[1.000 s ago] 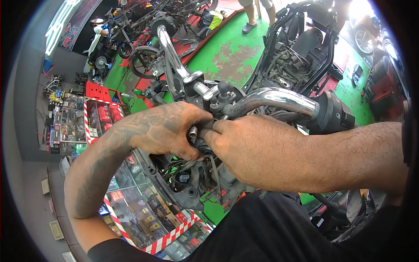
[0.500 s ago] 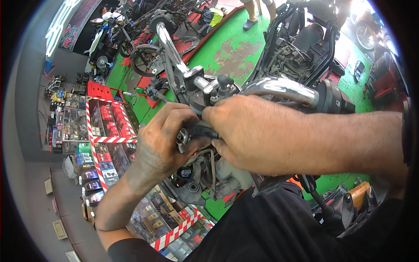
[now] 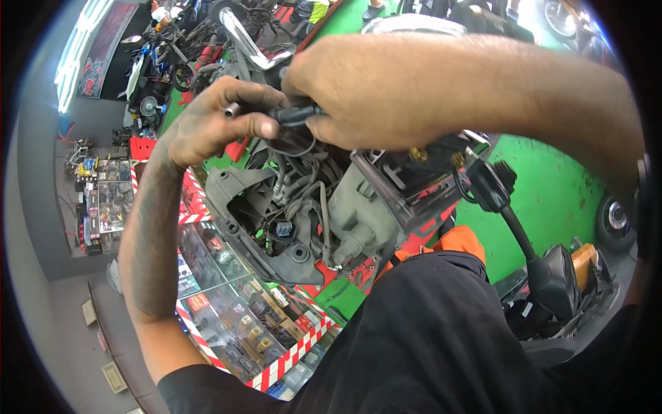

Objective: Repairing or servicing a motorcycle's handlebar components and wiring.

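Note:
My left hand [image 3: 210, 121] and my right hand [image 3: 365, 90] meet over the front of a stripped motorcycle. Both pinch a small black cable connector [image 3: 295, 114] between thumb and fingers. A small metal socket-like piece [image 3: 232, 109] pokes out of my left fist. Below the hands lies the open grey headlight housing [image 3: 276, 214] with a bundle of grey wires [image 3: 303, 183] and a black plug [image 3: 283, 229]. The chrome handlebar [image 3: 241, 38] runs up behind my left hand.
A glass display case [image 3: 227, 310] with red-and-white striped edging stands below left, full of small parts. Green floor [image 3: 558, 186] spreads to the right. A black lever and bracket [image 3: 496, 190] stick out at right. More motorcycles [image 3: 165, 55] are parked at the top left.
My view has tilted down and closer to the open headlight housing. Both hands stay joined on the connector and have risen toward the top of the picture.

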`<state>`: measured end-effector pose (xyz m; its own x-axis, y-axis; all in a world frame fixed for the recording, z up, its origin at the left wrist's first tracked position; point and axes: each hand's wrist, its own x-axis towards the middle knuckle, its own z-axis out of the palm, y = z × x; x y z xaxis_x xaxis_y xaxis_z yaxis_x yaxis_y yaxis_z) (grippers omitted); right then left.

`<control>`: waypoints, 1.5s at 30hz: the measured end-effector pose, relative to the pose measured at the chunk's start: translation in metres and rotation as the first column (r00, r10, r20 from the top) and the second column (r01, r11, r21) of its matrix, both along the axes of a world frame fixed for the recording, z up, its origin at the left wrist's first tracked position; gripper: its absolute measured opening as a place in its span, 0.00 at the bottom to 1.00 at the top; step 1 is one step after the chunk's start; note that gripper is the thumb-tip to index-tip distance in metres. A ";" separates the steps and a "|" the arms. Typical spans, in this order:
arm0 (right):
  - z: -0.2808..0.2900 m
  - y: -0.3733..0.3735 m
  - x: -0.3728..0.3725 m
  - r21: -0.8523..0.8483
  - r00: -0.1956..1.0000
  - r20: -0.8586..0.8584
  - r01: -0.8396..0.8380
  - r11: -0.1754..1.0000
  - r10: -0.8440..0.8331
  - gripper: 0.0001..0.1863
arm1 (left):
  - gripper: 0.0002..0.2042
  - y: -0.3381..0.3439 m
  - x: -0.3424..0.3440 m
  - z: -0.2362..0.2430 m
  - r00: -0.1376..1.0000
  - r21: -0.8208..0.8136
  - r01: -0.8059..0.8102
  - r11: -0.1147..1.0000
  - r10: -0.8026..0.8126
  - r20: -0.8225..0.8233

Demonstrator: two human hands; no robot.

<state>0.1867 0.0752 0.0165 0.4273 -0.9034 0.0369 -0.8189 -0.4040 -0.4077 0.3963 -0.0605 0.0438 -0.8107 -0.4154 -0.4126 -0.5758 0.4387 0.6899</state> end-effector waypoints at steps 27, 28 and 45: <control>0.002 0.008 0.004 -0.074 0.984 0.013 0.177 0.981 -0.177 0.19 | 0.29 0.070 0.016 -0.054 0.958 -0.987 -0.086 0.134 -0.260 -0.119; 0.003 0.008 0.005 -0.040 0.982 0.009 0.190 0.981 -0.190 0.19 | 0.29 0.070 0.016 -0.055 0.958 -0.988 -0.083 0.133 -0.261 -0.116; 0.007 -0.031 0.005 -0.081 0.857 -0.401 -0.385 0.919 0.324 0.17 | 0.21 0.062 0.026 -0.048 0.901 -0.781 -0.278 0.560 -0.129 -0.413</control>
<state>0.1918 0.0444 0.0237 0.7269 -0.6836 -0.0648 -0.6855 -0.7279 -0.0110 0.4227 0.0011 -0.0040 -0.7523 -0.4659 0.4659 -0.4122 0.8844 0.2188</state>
